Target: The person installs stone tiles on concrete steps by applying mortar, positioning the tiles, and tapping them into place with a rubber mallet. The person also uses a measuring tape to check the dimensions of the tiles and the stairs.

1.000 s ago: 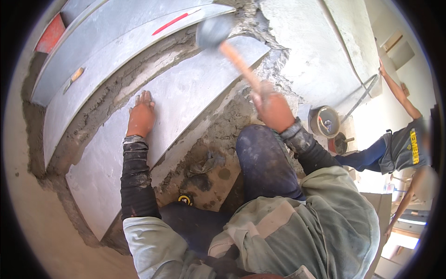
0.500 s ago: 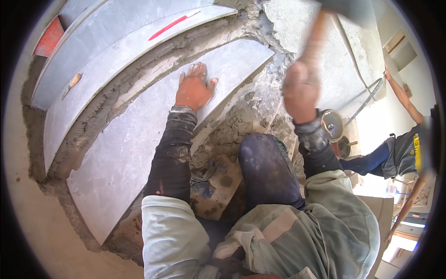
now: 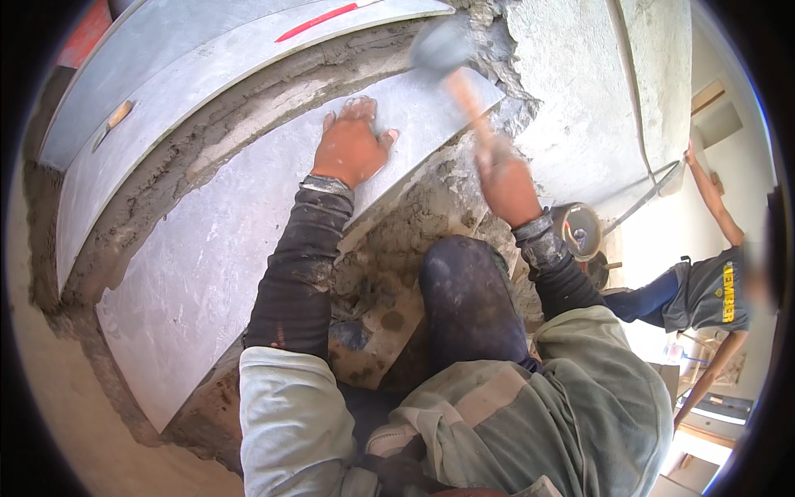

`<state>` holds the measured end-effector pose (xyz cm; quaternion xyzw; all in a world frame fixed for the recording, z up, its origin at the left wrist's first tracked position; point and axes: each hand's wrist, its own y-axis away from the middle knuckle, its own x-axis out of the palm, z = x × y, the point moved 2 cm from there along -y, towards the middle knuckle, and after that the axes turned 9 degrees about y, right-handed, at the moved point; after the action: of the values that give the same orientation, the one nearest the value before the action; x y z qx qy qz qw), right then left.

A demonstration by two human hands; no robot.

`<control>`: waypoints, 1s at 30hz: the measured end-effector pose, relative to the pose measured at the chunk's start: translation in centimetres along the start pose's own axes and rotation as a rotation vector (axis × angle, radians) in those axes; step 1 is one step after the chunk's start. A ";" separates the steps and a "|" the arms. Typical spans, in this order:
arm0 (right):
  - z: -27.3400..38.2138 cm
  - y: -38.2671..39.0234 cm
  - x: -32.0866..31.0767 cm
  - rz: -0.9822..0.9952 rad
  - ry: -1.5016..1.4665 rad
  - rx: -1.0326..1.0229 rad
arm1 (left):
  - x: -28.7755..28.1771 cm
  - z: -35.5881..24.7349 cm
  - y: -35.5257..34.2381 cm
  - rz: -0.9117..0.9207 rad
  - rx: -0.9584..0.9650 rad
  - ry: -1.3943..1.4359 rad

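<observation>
Left hand spread flat on the slab, right hand's grip wrapped round a mallet, its head blurred.

A red pen-shaped tool is lying on the far curved step, and a small wooden-handled tool is resting farther left. On the right, a bucket is holding small items; beyond it, another person is stretching out both arms.

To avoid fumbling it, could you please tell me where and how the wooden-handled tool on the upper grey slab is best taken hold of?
Probably by its wooden handle, pinched from above and the right: the tool appears to lie flat on the upper slab, its handle end pointing away and right, its thin blade nearer and left.
</observation>
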<state>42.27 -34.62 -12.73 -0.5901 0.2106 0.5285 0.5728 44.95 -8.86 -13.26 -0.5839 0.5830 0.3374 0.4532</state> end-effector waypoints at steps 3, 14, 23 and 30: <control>1.0 -1.6 -3.1 -0.062 -0.426 0.141 | -0.3 0.5 0.3 0.019 -0.012 0.000; 0.4 0.3 0.0 -0.075 -0.337 0.113 | -0.3 1.0 -0.4 0.007 0.031 0.023; 1.1 0.5 -0.9 -0.313 -0.445 0.055 | -0.7 0.8 -1.4 0.056 -0.058 -0.021; 2.2 0.6 -5.1 -0.327 -0.637 0.073 | -1.0 1.7 -1.1 0.044 -0.047 -0.040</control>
<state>39.13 -34.64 -8.06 -0.4007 -0.0571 0.5796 0.7072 46.19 -6.97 -12.76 -0.5747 0.5784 0.3726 0.4432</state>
